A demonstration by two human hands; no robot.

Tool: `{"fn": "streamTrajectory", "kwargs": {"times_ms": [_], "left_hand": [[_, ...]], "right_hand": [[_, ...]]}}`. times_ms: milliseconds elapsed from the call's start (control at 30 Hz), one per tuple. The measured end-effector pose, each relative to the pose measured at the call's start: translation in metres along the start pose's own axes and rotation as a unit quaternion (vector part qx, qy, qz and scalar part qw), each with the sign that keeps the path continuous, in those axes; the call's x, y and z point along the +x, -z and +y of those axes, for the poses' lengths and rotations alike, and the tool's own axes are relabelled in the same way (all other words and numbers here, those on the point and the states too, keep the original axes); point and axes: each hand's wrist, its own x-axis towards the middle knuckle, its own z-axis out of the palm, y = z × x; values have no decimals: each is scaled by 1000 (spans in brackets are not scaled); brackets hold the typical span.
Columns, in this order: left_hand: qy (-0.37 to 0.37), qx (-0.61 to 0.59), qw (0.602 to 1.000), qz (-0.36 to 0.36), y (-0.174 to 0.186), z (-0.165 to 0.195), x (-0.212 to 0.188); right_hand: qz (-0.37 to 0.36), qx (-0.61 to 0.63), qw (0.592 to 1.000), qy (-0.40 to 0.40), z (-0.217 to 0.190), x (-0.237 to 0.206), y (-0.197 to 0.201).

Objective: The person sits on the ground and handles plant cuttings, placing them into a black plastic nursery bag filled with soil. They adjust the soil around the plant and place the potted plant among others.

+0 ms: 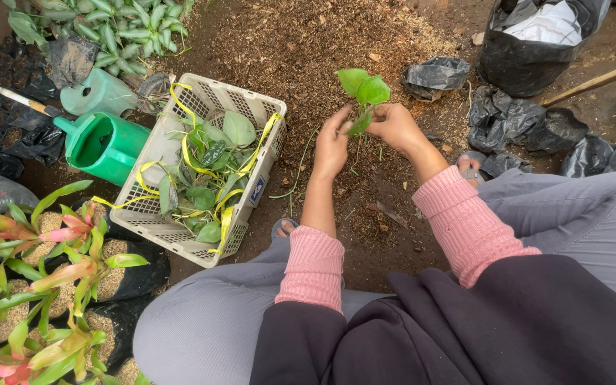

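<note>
The leafy green cutting [362, 96] stands upright above the soil heap [308, 50], gripped at its stem by both hands — right hand [393, 125] fingers closed on it, left hand [332, 146] fingers pinching beside. A white basket [172, 232] of cuttings lies left, next to a green watering can [105, 146].

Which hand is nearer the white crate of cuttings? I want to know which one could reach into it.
Left. The left hand is just right of the white crate, while the right hand is farther off; both are on the green cutting.

Basket [180, 235] of cuttings [208, 164] lies left of both hands, watering can [105, 146] behind.
</note>
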Motion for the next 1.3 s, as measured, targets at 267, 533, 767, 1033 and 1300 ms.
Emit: {"fn": "streamTrajectory", "kwargs": {"times_ms": [267,533,767,1033,1300], "left_hand": [[64,-103,992,-34,-3,2,-1],[34,-272,962,-18,4,-16,4],[1,-167,985,34,7,-16,3],[-53,-79,993,64,2,-8,-2],[-45,-131,990,12,8,-15,0]], "right_hand": [[6,78,995,56,-4,2,-2],[32,68,994,78,-17,-7,-8],[63,56,995,60,-25,-10,-16],[104,-98,979,144,-24,-16,-12],[32,-127,982,133,-24,-12,1]]}}
